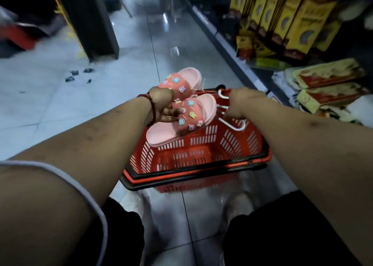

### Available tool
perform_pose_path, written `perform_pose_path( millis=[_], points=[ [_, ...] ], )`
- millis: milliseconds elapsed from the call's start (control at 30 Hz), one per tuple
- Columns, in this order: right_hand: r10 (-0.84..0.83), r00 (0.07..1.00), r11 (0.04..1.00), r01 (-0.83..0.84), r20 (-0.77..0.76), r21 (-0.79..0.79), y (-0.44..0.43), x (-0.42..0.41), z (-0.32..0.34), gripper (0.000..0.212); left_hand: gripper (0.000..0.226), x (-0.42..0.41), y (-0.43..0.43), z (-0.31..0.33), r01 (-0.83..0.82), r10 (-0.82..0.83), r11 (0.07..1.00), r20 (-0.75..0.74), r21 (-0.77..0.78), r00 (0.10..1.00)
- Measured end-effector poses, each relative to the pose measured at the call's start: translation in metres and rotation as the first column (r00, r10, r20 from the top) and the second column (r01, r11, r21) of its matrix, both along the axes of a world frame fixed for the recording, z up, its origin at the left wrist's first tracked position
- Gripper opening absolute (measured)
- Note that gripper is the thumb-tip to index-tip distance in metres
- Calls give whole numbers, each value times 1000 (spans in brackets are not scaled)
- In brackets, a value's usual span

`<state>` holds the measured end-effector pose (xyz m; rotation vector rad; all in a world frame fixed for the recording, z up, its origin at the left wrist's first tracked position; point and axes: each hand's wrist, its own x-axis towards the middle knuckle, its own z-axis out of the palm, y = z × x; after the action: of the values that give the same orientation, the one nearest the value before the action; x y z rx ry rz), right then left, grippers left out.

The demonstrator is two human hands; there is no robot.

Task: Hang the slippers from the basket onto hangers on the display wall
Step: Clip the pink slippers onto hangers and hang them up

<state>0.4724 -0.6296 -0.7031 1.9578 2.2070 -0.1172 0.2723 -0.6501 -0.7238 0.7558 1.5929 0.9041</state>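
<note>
A pair of pink slippers (pixel 187 108) with small cartoon charms on the straps hangs above a red plastic basket (pixel 201 152) on the floor. My left hand (pixel 162 104) grips the slippers by their straps, fingers curled under the nearer one. To the right, my right hand (pixel 240 104) pinches a white plastic hanger (pixel 234 124), whose hook and lower bar show around my fingers. A thin string runs between the slippers and the hanger. The basket's inside looks bare where I can see it.
Shelves with yellow and brown boxes (pixel 282 21) and packaged mats (pixel 331 84) line the right side. A dark pillar (pixel 90 19) stands at the left. The shiny tiled aisle floor (pixel 157 43) runs ahead. My legs and feet are below the basket.
</note>
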Motion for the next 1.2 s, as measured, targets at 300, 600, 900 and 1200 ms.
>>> perform_pose_path(
  millis=[300,600,900,1200],
  points=[
    [151,984,988,-154,-91,-22,-6,18,-3,36,19,-19,-11,-9,-250,224,949,147,191,963],
    [93,952,986,-128,-292,-104,-3,8,-9,24,16,-44,9,-13,-421,377,899,277,121,884],
    [-231,742,973,190,-630,-132,-4,-4,-4,38,17,-34,11,-5,-420,376,907,477,-16,794],
    [-36,473,982,181,-880,57,-8,-56,6,35,18,7,4,13,-184,79,978,632,102,771]
  ],
)
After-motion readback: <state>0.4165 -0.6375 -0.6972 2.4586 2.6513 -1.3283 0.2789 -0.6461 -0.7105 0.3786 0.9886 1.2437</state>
